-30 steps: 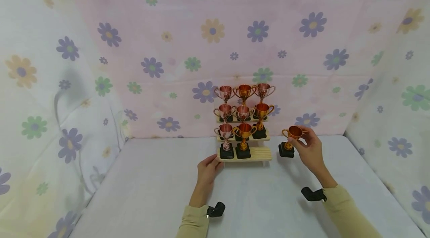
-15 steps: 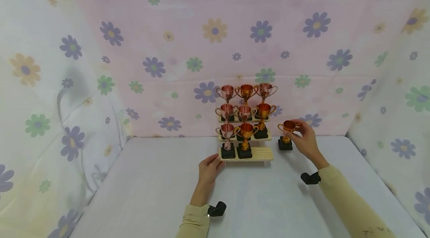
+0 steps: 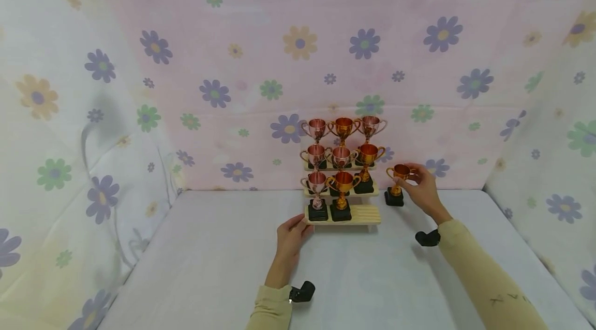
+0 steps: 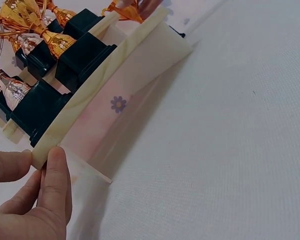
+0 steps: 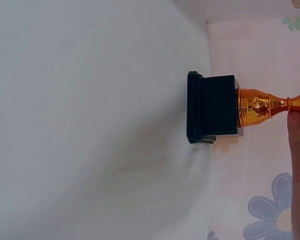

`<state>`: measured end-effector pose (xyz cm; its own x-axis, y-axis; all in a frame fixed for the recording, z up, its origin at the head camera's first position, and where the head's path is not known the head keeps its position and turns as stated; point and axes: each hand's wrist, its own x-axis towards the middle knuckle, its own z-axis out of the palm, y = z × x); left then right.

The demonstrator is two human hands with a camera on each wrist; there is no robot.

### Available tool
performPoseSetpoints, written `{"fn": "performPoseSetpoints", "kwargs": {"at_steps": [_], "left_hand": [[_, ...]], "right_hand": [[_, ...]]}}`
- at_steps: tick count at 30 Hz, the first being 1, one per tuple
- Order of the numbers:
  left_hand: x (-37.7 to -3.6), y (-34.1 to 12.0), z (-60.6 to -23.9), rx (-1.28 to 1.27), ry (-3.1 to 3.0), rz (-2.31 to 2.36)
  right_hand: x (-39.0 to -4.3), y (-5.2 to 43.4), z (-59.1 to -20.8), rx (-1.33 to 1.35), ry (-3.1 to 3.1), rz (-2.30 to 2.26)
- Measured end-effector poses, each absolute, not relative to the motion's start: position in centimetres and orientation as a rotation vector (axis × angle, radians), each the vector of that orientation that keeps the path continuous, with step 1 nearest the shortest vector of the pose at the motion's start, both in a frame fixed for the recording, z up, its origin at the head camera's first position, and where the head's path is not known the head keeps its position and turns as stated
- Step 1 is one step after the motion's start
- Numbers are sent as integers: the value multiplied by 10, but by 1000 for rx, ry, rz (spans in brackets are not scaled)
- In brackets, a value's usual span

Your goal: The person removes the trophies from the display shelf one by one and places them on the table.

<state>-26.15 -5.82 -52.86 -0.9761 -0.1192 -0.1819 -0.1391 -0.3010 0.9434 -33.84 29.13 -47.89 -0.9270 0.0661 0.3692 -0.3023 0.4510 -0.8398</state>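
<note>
My right hand (image 3: pixel 422 189) grips a small gold trophy cup (image 3: pixel 397 175) on a black square base, just right of a three-step wooden display stand (image 3: pixel 365 214). In the right wrist view the trophy's black base (image 5: pixel 215 106) shows whole, with a finger against the stem and the cup cut off by the frame edge. The trophy stands upright, its base right at the white tabletop. My left hand (image 3: pixel 289 242) pinches the front left end of the stand's lowest shelf; in the left wrist view thumb and fingers (image 4: pixel 54 175) clasp that wooden end.
Several copper-pink and gold trophies fill the stand's upper two steps. On the lowest step are a pink trophy (image 3: pixel 317 198) and a gold trophy (image 3: pixel 343 198), with bare wood to their right. Flowered cloth (image 3: pixel 242 128) hangs behind and beside the white table (image 3: pixel 209 263).
My right hand has carried the gold trophy back and slightly left, and the trophy has gone from tilted to upright. My left hand keeps its hold on the stand.
</note>
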Motion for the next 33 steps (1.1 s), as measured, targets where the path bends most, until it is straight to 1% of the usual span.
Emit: {"fn": "performPoseSetpoints", "kwargs": {"at_steps": [3,6,14,21,24,29,33], "left_hand": [[-262,-59,-530,-350,1862,2488],[-261,-59,-529,-362,1859,2488],[-260,-59,-528,-360,1854,2490],[-260,-58,-529,-363,1847,2491],[-260,-58,-529,-369,1852,2488],[-259,-60,-525,-378,1842,2463],[-261,-60,-525,-389,1830,2460]], "right_hand": [[-347,298,-486,211,-2376,1485],[-348,300,-486,224,-2392,1509],[-328,290,-464,246,-2363,1565],[-324,287,-464,256,-2307,1579],[-327,288,-470,226,-2293,1599],[-337,298,-494,113,-2387,1590],[-333,304,-506,3,-2556,1555]]}}
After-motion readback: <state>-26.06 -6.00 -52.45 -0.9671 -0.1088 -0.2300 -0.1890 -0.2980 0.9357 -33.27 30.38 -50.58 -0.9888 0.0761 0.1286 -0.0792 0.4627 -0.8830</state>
